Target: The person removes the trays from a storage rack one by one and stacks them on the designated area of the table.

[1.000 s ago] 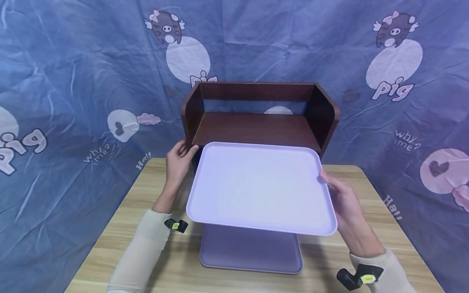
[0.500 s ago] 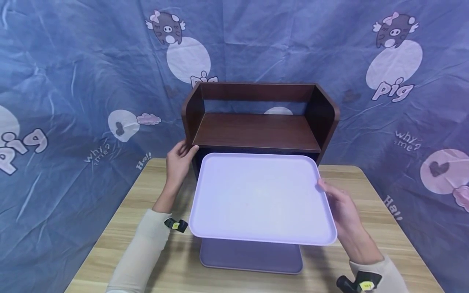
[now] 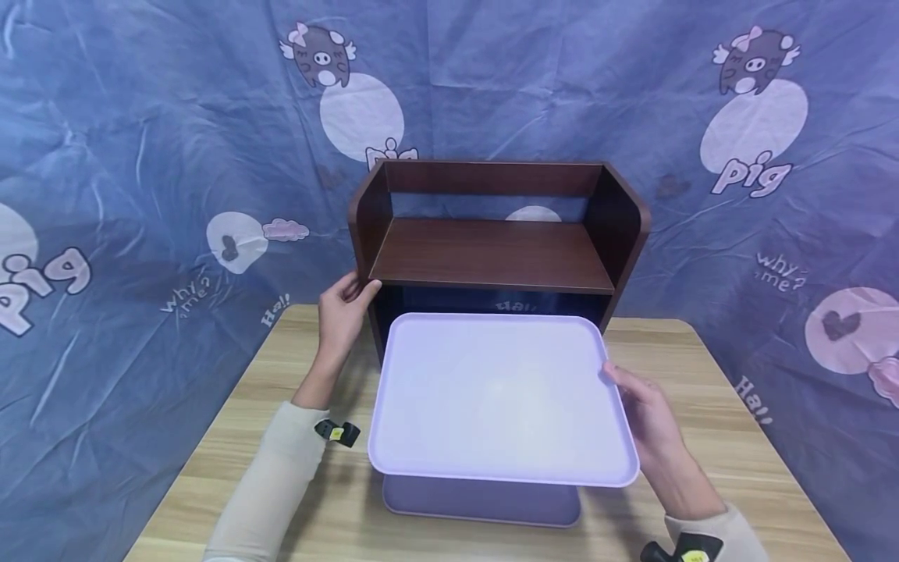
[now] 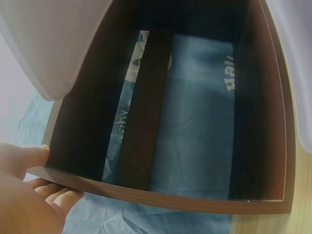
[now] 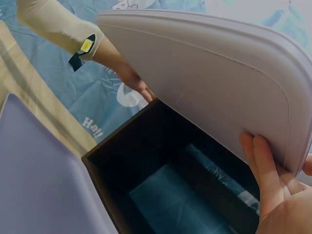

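A pale lavender tray (image 3: 502, 398) hangs in the air before a dark brown wooden shelf (image 3: 492, 254). My right hand (image 3: 649, 421) grips the tray's right edge, its thumb on the upper face and its fingers flat under the bottom (image 5: 273, 180). With the left hand (image 3: 340, 316) I hold the shelf's left side panel at the middle board; in the left wrist view the thumb and fingers (image 4: 61, 197) pinch that edge. Below the raised tray, a second lavender tray (image 3: 485, 503) lies on the table, mostly hidden in the head view.
The shelf stands at the back of a light wooden table (image 3: 246, 437). Its lower compartment (image 4: 195, 122) has an opening at the back through which cloth shows. A blue cloth with pig prints (image 3: 175, 156) surrounds the table at the back and sides.
The raised tray has come down and toward me, with my right hand following. More of the shelf's lower compartment shows now. My left hand stays on the shelf side.
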Motion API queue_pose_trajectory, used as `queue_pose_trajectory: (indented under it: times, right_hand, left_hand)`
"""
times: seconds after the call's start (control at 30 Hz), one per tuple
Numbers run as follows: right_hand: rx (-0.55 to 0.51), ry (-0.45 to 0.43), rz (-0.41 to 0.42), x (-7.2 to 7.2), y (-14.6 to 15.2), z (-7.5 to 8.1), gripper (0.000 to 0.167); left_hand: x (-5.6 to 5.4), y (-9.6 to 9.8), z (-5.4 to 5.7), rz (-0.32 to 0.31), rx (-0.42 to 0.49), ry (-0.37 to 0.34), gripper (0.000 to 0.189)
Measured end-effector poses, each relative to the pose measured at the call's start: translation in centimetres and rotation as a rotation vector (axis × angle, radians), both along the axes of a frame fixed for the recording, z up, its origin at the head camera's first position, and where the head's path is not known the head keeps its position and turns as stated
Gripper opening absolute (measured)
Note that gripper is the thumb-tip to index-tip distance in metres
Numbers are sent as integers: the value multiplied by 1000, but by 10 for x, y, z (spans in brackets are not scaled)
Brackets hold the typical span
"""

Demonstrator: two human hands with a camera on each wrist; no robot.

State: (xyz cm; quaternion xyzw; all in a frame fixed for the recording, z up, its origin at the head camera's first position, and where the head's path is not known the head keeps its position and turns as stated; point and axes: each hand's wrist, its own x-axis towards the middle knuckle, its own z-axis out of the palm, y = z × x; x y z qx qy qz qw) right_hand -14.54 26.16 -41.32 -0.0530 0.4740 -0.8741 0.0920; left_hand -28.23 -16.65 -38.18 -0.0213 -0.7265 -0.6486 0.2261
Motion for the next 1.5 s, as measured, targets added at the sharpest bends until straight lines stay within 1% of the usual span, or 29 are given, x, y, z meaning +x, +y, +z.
queue_pose_trajectory:
  times: [0.07, 0.23, 0.47, 0.57, 0.73, 1.0, 1.27, 1.5]
  right_hand:
    - [-9, 1, 9, 0, 0, -4, 48]
    - [8, 3, 12, 0, 0, -13, 50]
    - [36, -23, -25, 0, -2, -24, 50]
    - [43, -27, -48, 0, -3, -28, 48]
    - [41, -34, -55, 1, -4, -36, 46]
    - [90, -67, -92, 1, -5, -46, 45]
    - [82, -79, -68, 2, -6, -57, 47]
    - [91, -102, -91, 2, -9, -64, 46]
  left_hand:
    - [0, 0, -1, 4, -5, 9, 45]
    - [-1, 0, -2, 11, -9, 15, 43]
    - [0, 0, 0, 19, -10, 0, 45]
    - [1, 1, 1, 18, -3, -13, 46]
    - [1, 1, 3, 14, -2, -27, 48]
    - [1, 1, 3, -5, 7, -12, 47]
    - [1, 0, 2, -8, 9, -21, 49]
    - [3, -1, 4, -13, 12, -40, 52]
